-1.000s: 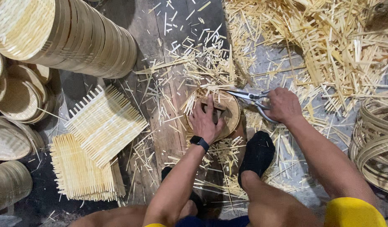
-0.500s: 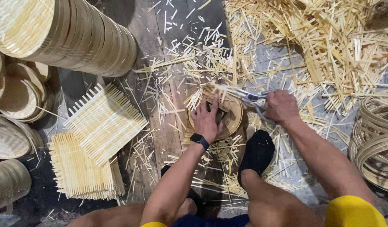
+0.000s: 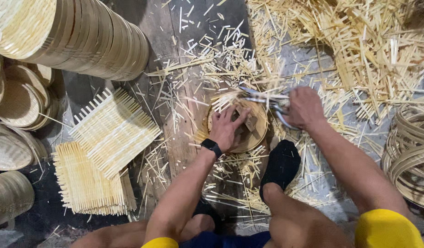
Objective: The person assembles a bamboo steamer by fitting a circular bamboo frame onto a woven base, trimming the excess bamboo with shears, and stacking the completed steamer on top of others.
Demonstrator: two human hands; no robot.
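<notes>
Your black-socked foot (image 3: 280, 166) sits nearest, then L hand (image 3: 226, 131) w/ fingers spread flat on the round bamboo steamer lid (image 3: 255, 123) on the floor, R hand (image 3: 305, 108) clamped on metal shears (image 3: 262, 98) at its far rim, bamboo offcuts (image 3: 359, 50) beyond.

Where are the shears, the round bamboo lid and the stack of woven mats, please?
shears (image 3: 262, 98), head view, on the blades.
round bamboo lid (image 3: 258, 133), head view, on its right rim.
woven mats (image 3: 113, 133), head view, middle of the top mat.
</notes>
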